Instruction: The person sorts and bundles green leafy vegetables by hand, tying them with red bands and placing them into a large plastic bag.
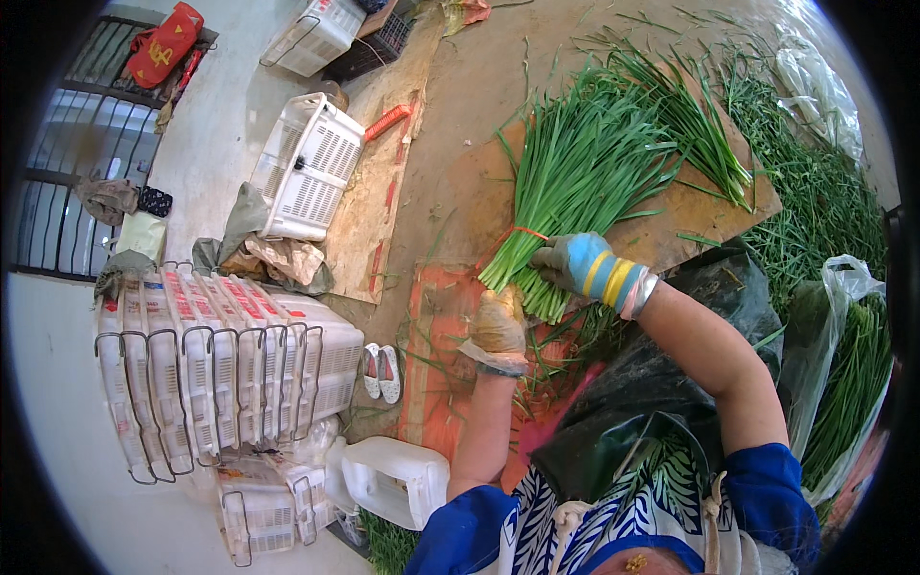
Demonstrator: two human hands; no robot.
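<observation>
A large bunch of green leafy stalks, like garlic chives, lies on a brown board, with an orange tie around part of its pale stem ends. My right hand, in a grey glove with a blue and yellow cuff, rests on the stems with its fingers curled over them. My left hand, in a yellowish worn glove, touches the cut ends from below; its fingertips are partly hidden, so its hold is unclear. A smaller bunch lies at the board's right side, apart from my hands.
Loose greens are heaped at the right, beside a plastic bag of greens. A dark plastic sheet covers my lap. Stacked white crates, white shoes and a cut plastic jug stand at the left. A white basket is farther off.
</observation>
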